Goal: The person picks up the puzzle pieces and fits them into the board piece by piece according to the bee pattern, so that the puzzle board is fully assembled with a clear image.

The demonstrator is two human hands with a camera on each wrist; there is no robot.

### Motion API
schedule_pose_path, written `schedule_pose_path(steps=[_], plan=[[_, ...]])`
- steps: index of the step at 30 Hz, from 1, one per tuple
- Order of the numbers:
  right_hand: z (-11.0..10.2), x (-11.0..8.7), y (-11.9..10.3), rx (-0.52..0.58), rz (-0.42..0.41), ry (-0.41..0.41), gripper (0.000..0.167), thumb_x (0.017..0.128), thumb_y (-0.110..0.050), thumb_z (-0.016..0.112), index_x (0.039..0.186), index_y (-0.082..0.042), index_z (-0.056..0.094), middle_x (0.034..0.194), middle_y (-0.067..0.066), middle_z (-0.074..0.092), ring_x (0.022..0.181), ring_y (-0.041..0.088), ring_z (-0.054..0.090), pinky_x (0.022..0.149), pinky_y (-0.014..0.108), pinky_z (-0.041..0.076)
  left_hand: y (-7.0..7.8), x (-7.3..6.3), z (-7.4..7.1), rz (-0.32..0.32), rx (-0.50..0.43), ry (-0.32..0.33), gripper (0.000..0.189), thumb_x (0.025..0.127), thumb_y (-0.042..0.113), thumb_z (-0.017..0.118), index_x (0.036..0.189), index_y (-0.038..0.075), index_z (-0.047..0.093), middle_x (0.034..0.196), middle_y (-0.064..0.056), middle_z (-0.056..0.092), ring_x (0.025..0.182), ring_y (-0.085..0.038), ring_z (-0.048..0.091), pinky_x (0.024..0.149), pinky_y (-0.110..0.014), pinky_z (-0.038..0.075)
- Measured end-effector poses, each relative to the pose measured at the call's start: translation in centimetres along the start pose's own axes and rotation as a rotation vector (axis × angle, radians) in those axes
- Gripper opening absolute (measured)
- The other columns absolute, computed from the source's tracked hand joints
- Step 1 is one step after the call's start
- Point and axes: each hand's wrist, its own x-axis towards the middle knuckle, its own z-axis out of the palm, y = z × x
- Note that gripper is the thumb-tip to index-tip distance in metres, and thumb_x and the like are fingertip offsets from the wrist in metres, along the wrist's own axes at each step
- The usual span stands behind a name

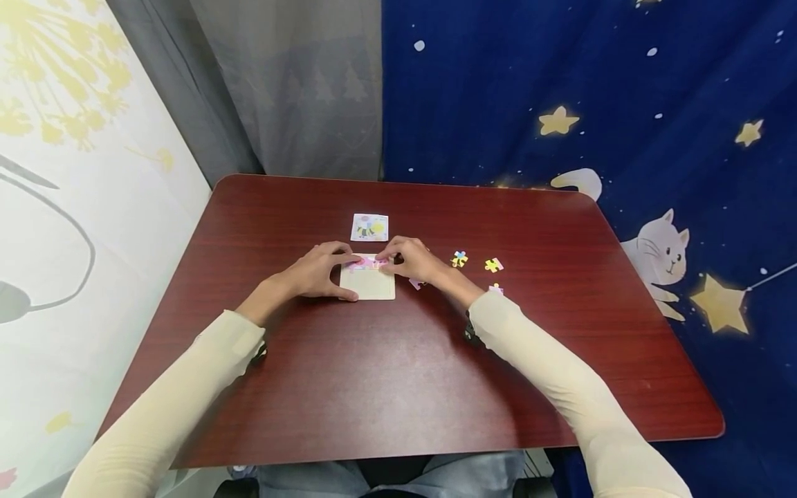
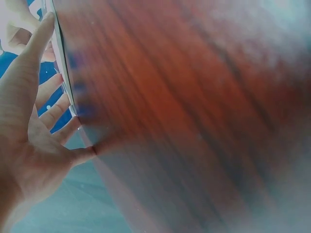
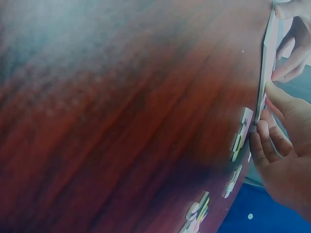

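A small pale puzzle board (image 1: 369, 285) lies flat on the table, with joined pink puzzle pieces (image 1: 363, 263) along its far edge. My left hand (image 1: 317, 271) rests at the board's left side, thumb at the near corner and index finger reaching the pink pieces. In the left wrist view, the fingers of that left hand (image 2: 46, 131) look spread and fairly straight. At the far right corner, my right hand (image 1: 414, 261) pinches a pink puzzle piece (image 1: 380, 263) between thumb and curled index finger. The right wrist view shows the right thumb touching the board's edge (image 3: 265, 73); the fingers partly cover the piece.
Beyond the board lies a picture card (image 1: 370, 227) with a bee on it. Loose pieces lie to the right: a blue-yellow puzzle piece (image 1: 459, 259), a yellow-pink one (image 1: 494, 265), and others partly hidden by the right arm. The brown table (image 1: 373, 387) has curtains behind it.
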Motion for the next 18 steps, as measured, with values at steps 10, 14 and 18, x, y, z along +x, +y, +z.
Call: schedule_pose_path(steps=[10,14,18], plan=[[-0.16,-0.33,0.26,0.039,0.033,0.010,0.019,0.093,-0.017,0.080,0.111,-0.009,0.082,0.103,0.006,0.069,0.091,0.019,0.064,0.078,0.027,0.053,0.09,0.18,0.15,0.036,-0.002,0.038,0.088,0.075,0.065,0.085,0.146,0.021,0.061,0.140,-0.008,0.052,0.129,-0.032,0.046,0.110,-0.055,0.036],[-0.06,-0.42,0.12,0.034,0.037,0.017,0.018,0.094,-0.017,0.080,0.110,-0.010,0.082,0.101,0.005,0.068,0.089,0.020,0.064,0.076,0.026,0.052,0.00,0.19,0.20,0.028,-0.001,0.028,0.089,0.075,0.067,0.084,0.147,0.021,0.061,0.140,-0.007,0.052,0.128,-0.031,0.046,0.110,-0.054,0.035],[-0.02,-0.33,-0.05,0.034,0.032,0.015,0.019,0.094,-0.017,0.080,0.110,-0.009,0.082,0.103,0.006,0.069,0.091,0.023,0.066,0.079,0.030,0.054,-0.16,0.10,0.23,0.011,0.000,0.021,0.090,0.074,0.069,0.084,0.148,0.022,0.060,0.140,-0.006,0.051,0.128,-0.030,0.045,0.110,-0.053,0.035]])
